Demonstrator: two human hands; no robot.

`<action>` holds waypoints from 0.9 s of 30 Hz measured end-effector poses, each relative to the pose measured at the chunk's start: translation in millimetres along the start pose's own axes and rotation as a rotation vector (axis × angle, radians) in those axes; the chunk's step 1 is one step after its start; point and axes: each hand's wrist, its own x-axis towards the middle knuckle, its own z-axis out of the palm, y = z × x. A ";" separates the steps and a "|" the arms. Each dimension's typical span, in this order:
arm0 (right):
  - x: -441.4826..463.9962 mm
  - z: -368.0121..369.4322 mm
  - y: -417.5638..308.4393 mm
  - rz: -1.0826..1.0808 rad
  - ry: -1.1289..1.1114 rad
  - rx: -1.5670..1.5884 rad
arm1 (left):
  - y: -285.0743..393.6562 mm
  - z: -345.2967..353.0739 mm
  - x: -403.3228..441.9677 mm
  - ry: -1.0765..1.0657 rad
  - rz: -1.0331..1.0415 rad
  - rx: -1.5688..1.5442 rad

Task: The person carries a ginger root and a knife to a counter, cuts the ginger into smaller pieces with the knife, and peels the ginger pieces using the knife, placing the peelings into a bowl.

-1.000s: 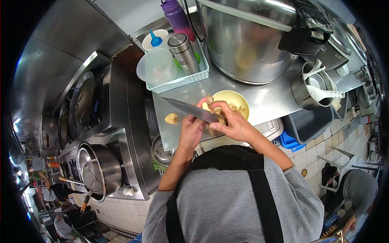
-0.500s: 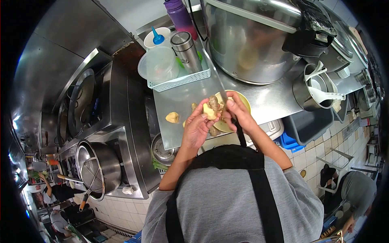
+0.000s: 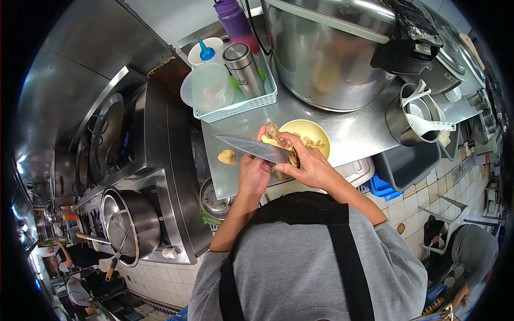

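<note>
My left hand (image 3: pixel 254 172) is closed around a knobby piece of ginger (image 3: pixel 271 130), partly peeled to pale yellow, its brown skin showing at the top. My right hand (image 3: pixel 309 163) grips a kitchen knife (image 3: pixel 249 146), whose broad blade points left across the ginger and hides part of it and of my left fingers. Just behind my right hand stands a yellow bowl (image 3: pixel 324 134) with ginger peelings (image 3: pixel 316 144) in it. A peeled ginger chunk (image 3: pixel 226 156) lies apart on the steel table (image 3: pixel 217 176), to the left of my hands.
A light-blue basket (image 3: pixel 235 109) holds a steel flask (image 3: pixel 243 69) and plastic containers. Beside it stands a large steel cooker (image 3: pixel 326 64). A pot with ladles (image 3: pixel 399 120) is at the right. Stoves with a steel pot (image 3: pixel 142 224) flank the left. Other people are farther off.
The knife has swung from pointing away, upright in view, to lying leftward across the ginger. My right hand has turned and moved left, close against my left hand.
</note>
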 end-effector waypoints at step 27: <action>-3.5 -5.9 -1.2 0.061 -0.094 0.072 | 6.7 4.0 -4.3 0.044 -0.062 -0.042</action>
